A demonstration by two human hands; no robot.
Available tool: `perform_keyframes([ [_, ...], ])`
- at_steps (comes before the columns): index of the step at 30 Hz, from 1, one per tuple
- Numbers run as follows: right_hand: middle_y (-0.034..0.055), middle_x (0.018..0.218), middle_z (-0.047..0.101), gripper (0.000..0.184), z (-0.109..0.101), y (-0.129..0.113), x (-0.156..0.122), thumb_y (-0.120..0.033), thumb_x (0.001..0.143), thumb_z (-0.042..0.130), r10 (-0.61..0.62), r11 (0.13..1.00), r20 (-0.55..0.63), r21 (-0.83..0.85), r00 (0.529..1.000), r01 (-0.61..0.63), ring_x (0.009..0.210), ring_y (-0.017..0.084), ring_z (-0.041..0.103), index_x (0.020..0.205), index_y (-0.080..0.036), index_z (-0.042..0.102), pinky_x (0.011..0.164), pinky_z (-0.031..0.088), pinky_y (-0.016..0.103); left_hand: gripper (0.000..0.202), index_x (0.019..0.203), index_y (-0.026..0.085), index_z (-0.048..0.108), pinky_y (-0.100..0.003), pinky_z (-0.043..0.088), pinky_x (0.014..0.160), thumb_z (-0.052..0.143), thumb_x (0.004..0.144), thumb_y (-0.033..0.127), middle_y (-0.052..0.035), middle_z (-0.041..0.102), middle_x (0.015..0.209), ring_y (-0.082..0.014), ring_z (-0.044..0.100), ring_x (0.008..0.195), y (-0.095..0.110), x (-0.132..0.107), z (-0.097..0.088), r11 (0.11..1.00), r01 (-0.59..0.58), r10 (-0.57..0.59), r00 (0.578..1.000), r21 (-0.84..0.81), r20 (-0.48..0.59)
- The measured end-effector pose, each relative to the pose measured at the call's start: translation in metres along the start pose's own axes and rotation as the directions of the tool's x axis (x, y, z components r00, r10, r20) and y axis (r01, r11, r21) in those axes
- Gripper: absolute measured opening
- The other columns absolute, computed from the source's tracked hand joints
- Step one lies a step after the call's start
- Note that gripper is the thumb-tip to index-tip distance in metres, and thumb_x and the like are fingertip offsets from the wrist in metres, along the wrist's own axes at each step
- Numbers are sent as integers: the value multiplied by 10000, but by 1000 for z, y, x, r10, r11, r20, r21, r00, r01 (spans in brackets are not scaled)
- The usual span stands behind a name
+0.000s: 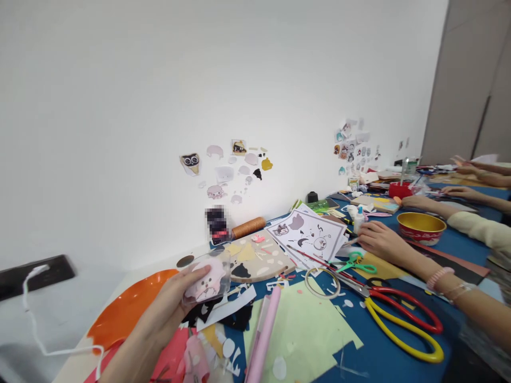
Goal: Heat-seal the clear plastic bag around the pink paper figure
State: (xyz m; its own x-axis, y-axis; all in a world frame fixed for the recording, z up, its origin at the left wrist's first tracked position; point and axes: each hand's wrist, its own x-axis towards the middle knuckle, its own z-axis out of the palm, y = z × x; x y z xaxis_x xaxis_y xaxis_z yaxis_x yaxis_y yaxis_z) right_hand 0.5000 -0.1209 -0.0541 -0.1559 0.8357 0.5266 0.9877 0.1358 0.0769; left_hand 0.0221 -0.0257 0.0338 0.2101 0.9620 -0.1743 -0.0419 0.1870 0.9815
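My left hand (173,300) grips a clear plastic sleeve (224,258), its thumb on the front. Behind the plastic shows a pale pink paper animal face (208,279). Black and white paper scraps (229,308) lie just beneath it, beside an orange plate (131,303). My right hand (381,242), with a pink band at the wrist, reaches in from the right. Its fingers are bent together by a white glue bottle (359,219) and a pale thin strip; what they hold is unclear. Green scissors (355,261) lie close below that hand.
Large red-and-yellow-handled scissors (403,314), a tape roll (322,283), a pink roll (263,335) and light green paper (303,330) cover the blue table. A printed sheet (307,236) lies behind. A gold-lined bowl (421,227) stands near a co-worker's cream sleeve (475,226). Cutouts hang on the wall (235,170).
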Motion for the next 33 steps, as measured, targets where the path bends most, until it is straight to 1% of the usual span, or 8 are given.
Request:
perform_keyframes([
  [4, 81, 1000, 720, 270, -17, -8, -27, -193, 932, 430, -152, 988, -171, -54, 973, 145, 1006, 214, 603, 990, -250, 688, 967, 376, 419, 73, 841, 128, 646, -178, 527, 483, 664, 771, 118, -38, 686, 652, -117, 627, 532, 1, -2, 1, 1000, -12, 12, 1000, -5, -22],
  [9, 30, 1027, 732, 377, -38, -60, -32, -98, 913, 473, -518, 855, -251, -136, 817, 500, 903, 142, 645, 1231, -272, 573, 866, 442, 278, 59, 810, 119, 658, -198, 547, 528, 682, 760, 140, -63, 704, 691, -135, 643, 573, -1, 1, -3, 1000, -14, 14, 1000, 6, 4],
  [14, 4, 951, 753, 305, -49, -118, -10, -92, 890, 506, -643, 765, -213, -148, 735, 627, 745, 129, 659, 1085, -285, 639, 636, 461, 247, 180, 926, 127, 671, -196, 543, 555, 698, 751, 157, -70, 724, 789, -136, 656, 626, -3, 4, -7, 1000, -10, 10, 999, -4, 31],
  [19, 49, 1065, 714, 169, -30, -160, 18, -199, 904, 499, -397, 899, -214, 103, 892, 425, 869, 193, 630, 923, -270, 652, 768, 442, 342, 156, 896, 124, 682, -195, 542, 551, 700, 752, 182, -62, 727, 766, -133, 652, 607, -2, 2, -4, 1000, 7, -6, 1000, -16, 22],
  [24, 115, 723, 671, 222, -14, -215, 33, -114, 849, 433, -324, 943, -23, 76, 946, 325, 690, 241, 570, 781, -175, 636, 716, 391, 414, 154, 884, 128, 694, -191, 540, 542, 709, 737, 171, -45, 724, 744, -130, 649, 606, -2, 0, -2, 999, 16, -15, 999, -32, 48],
  [27, 89, 653, 643, 119, -13, -228, 29, -263, 782, 578, -348, 926, 197, 226, 916, 303, 670, 240, 554, 750, -166, 639, 730, 377, 415, 150, 838, 132, 696, -188, 536, 532, 740, 707, 191, -22, 711, 710, -121, 633, 587, -2, 1, -4, 999, -5, 7, 999, -39, 50],
  [30, 63, 748, 668, 266, -17, -218, 31, -431, 820, 557, -320, 880, 371, 457, 872, 129, 735, 220, 579, 799, -188, 665, 725, 385, 353, 183, 857, 135, 697, -190, 537, 538, 751, 692, 193, -19, 712, 715, -121, 630, 585, -2, 1, -5, 999, -12, 15, 998, -42, 61],
  [33, 125, 925, 646, 373, -18, -202, 39, -461, 781, 592, -236, 914, 486, 406, 841, 22, 865, 270, 573, 968, -148, 666, 729, 398, 354, 158, 876, 136, 696, -184, 532, 537, 714, 721, 161, -38, 724, 752, -118, 633, 584, -2, 1, -3, 999, 3, -1, 998, -32, 56],
])
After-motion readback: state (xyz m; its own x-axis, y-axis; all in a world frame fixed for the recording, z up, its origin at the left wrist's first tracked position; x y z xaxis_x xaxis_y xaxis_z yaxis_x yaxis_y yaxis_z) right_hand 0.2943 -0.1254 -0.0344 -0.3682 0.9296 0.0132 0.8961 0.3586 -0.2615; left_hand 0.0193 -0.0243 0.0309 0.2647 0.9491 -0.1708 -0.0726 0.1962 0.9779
